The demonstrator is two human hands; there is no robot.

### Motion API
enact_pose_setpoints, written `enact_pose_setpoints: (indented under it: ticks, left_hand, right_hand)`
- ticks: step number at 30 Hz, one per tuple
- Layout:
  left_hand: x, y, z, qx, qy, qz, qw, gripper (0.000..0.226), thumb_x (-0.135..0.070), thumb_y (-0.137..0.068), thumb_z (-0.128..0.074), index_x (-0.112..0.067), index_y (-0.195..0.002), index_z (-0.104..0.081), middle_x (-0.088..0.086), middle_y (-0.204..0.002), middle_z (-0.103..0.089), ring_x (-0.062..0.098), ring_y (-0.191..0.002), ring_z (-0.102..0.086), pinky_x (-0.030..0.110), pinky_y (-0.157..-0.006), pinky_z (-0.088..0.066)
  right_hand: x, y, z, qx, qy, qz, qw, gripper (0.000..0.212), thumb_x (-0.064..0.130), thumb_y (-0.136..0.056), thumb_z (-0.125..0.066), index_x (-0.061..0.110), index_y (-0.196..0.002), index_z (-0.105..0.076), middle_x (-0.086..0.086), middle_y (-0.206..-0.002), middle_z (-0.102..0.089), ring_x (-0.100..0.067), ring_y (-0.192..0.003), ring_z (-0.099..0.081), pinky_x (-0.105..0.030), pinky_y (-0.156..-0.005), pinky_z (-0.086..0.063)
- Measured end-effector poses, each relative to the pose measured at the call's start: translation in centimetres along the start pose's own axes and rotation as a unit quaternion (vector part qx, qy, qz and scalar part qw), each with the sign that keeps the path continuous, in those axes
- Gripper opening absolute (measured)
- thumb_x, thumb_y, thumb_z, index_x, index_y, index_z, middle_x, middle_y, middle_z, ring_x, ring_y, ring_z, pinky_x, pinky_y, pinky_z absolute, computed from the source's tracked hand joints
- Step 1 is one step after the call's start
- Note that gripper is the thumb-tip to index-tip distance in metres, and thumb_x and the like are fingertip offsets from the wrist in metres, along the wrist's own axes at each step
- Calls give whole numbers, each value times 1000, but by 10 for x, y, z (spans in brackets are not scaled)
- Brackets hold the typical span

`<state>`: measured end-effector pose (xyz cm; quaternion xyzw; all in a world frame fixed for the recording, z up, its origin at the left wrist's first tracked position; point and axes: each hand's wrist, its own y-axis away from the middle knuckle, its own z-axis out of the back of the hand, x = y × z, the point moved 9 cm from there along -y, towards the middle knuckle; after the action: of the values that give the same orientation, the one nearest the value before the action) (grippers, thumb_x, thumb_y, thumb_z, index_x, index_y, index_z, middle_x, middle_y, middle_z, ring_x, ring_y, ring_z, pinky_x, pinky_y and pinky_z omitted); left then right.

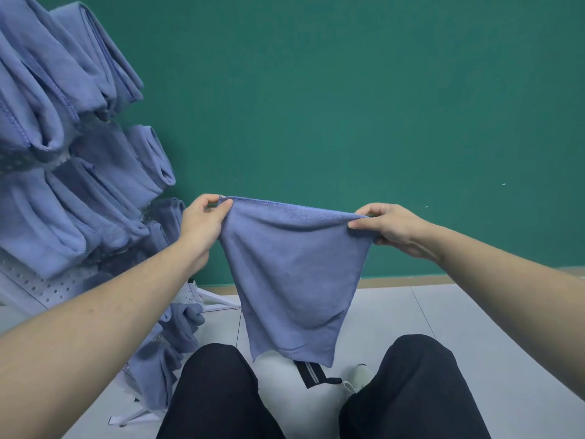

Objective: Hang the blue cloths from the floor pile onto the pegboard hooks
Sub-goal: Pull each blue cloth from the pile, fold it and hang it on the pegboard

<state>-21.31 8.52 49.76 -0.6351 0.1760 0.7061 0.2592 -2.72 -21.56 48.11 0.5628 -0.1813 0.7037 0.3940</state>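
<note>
STATE: we hold one blue cloth spread in the air over our knees, left hand and right hand each pinching a top corner | RISK: thin corner pinches could slip on the way to the pegboard | RISK: hanging cloths crowd the hooks, so ours may snag or knock one down

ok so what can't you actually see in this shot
Head view only:
- Pegboard hooks: hidden under the hung cloths; only bits of the pegboard show, and the left edge cuts it off.
- Floor pile: not clearly in view; the held cloth, pinched between left hand and right hand, and the knees block the floor.
</note>
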Motion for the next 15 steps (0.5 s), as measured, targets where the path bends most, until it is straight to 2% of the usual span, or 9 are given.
enact_pose_setpoints:
  ticks: [3,5,8,10,11,13,15]
  left_hand:
    - [10,5,-7,15,11,25,1000,16,-24,-95,-67,-24,-82,-58,-3,-79,-54,16,-75,-49,30,-64,-43]
    - [18,9,-16,36,29,55,997,19,-21,-97,-63,-22,-81,-52,0,-80,-53,19,-77,-50,31,-63,-49]
    - [21,19,-33,66,36,83,994,19,-15,-96,-58,-20,-80,-49,2,-78,-52,21,-74,-52,31,-60,-50]
    - [20,29,-47,89,36,89,991,18,-12,-95,-57,-20,-80,-50,2,-77,-55,19,-69,-54,29,-58,-50]
    - [18,34,-55,102,38,88,990,18,-11,-95,-57,-19,-80,-51,1,-76,-57,17,-66,-56,28,-57,-50]
    - [14,45,-70,128,47,88,987,17,-11,-94,-59,-19,-80,-54,-1,-74,-62,14,-61,-60,28,-58,-51]
    - [11,55,-84,148,62,97,982,16,-12,-94,-61,-18,-80,-55,-2,-72,-67,13,-58,-64,29,-60,-52]
  right_hand:
    - [-1,1,2,-26,35,4,999,26,27,-88,-75,24,-75,-53,6,-75,-54,-13,-70,-46,-27,-62,-34]
    - [-6,2,-3,-18,56,-26,998,28,31,-91,-70,25,-72,-49,6,-77,-51,-15,-76,-45,-31,-68,-34]
    - [-8,6,-14,-16,41,-68,997,11,32,-90,-66,24,-83,-64,2,-89,-61,-18,-83,-51,-33,-74,-38]
    - [-2,9,-23,-14,13,-70,997,11,34,-89,-67,23,-89,-68,2,-88,-65,-17,-80,-54,-32,-72,-40]
    - [2,10,-29,-5,7,-67,998,13,35,-90,-68,24,-84,-65,2,-81,-63,-16,-74,-52,-30,-69,-39]
    - [11,12,-43,26,13,-56,998,30,38,-91,-67,24,-67,-56,5,-65,-53,-14,-64,-45,-28,-64,-35]
    - [19,13,-55,49,14,-44,998,41,41,-93,-64,23,-57,-54,7,-60,-52,-12,-59,-43,-27,-64,-34]
